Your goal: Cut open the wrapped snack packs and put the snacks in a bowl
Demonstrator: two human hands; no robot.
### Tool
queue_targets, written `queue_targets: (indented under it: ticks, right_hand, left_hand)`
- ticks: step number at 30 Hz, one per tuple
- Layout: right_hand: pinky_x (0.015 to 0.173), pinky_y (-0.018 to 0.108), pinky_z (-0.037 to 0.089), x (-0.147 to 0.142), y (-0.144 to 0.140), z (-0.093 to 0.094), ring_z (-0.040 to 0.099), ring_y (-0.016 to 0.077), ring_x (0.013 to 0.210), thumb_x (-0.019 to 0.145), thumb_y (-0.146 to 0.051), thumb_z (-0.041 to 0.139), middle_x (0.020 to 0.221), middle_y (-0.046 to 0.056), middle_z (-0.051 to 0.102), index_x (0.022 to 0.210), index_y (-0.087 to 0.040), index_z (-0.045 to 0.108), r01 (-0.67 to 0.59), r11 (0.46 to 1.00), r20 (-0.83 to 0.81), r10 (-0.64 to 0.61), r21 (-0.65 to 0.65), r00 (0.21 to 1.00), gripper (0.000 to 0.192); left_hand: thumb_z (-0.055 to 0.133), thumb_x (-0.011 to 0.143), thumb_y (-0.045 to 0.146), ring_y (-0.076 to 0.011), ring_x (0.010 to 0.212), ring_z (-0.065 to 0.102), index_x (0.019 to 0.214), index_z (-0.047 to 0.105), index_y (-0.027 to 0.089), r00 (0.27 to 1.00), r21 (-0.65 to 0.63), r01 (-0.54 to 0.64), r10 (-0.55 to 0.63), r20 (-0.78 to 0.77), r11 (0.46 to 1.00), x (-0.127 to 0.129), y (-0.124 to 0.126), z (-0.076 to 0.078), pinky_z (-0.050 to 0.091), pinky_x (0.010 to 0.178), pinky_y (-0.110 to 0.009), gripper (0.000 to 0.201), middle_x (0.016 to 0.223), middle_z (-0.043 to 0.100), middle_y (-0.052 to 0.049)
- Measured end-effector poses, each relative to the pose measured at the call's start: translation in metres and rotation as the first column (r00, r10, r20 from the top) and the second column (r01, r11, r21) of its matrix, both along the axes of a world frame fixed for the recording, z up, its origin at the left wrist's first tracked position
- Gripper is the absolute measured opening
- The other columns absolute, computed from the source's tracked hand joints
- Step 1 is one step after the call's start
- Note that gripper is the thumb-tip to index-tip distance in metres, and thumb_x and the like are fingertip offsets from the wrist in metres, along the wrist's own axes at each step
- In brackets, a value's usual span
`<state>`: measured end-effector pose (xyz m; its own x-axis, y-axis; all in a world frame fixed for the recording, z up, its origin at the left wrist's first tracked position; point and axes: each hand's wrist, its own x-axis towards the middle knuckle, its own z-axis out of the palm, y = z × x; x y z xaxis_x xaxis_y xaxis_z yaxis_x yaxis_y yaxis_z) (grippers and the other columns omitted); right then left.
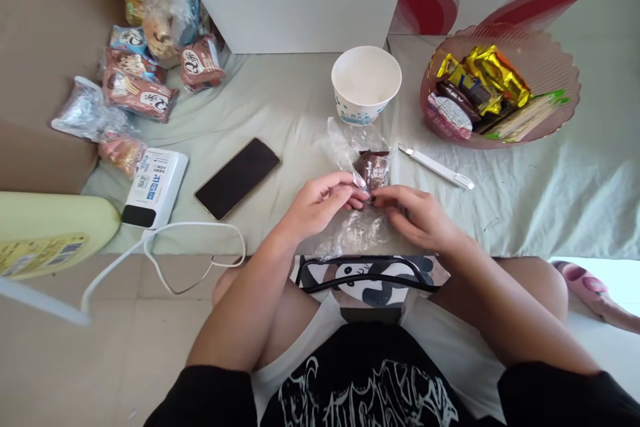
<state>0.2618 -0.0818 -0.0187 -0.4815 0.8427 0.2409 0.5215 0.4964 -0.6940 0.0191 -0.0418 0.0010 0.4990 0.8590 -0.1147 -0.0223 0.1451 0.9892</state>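
Observation:
A clear plastic bag [356, 232] lies crumpled at the near edge of the cloth-covered surface. Inside or under its film is a small brown snack packet [375, 169]; which of the two I cannot tell. My left hand [325, 200] pinches the bag film at the packet's near left corner. From the other side, my right hand [417, 215] holds the same film, its fingertips meeting the left ones. Just beyond the packet stands a white paper bucket [367, 83], upright. A white utility knife [436, 167] lies to the right of the packet.
A pink scalloped bowl [543, 47] of wrapped snacks stands at the right. Leftward lie a black phone [238, 178], a white device [159, 183] with a cable [195, 223], and several snack packets [137, 90]. Boxes [300, 0] line the back.

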Motion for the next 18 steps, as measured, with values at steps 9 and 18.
queue_targets:
  ticks: [9, 18]
  right_hand:
    - [0.087, 0.034, 0.061, 0.001, -0.005, -0.016, 0.071, 0.0223, 0.101, 0.092, -0.009, 0.056, 0.108, 0.011, 0.073, 0.114, -0.020, 0.066, -0.076, 0.976, 0.025, 0.072, 0.204, 0.997, 0.027]
    - [0.073, 0.032, 0.055, -0.002, -0.005, -0.009, 0.068, 0.0170, 0.077, 0.100, -0.026, 0.057, 0.087, 0.005, 0.072, 0.094, -0.022, 0.063, 0.040, 0.998, -0.145, -0.034, 0.041, 0.989, 0.010]
  left_hand:
    - [0.054, 0.092, 0.006, -0.0218, 0.111, 0.070, 0.126, 0.073, 0.022, 0.910, 0.653, 0.262, 0.042, -0.412, 0.710, -0.003, 0.001, -0.021, 0.058, 0.104, -0.044, 0.042, 0.114, 0.074, -0.008]
    - [0.074, 0.089, 0.028, -0.0315, 0.131, 0.057, 0.120, 0.075, 0.023, 0.854, 0.703, 0.325, 0.123, -0.506, 0.633, 0.007, 0.001, -0.027, 0.050, 0.113, -0.055, 0.031, 0.133, 0.068, -0.012]
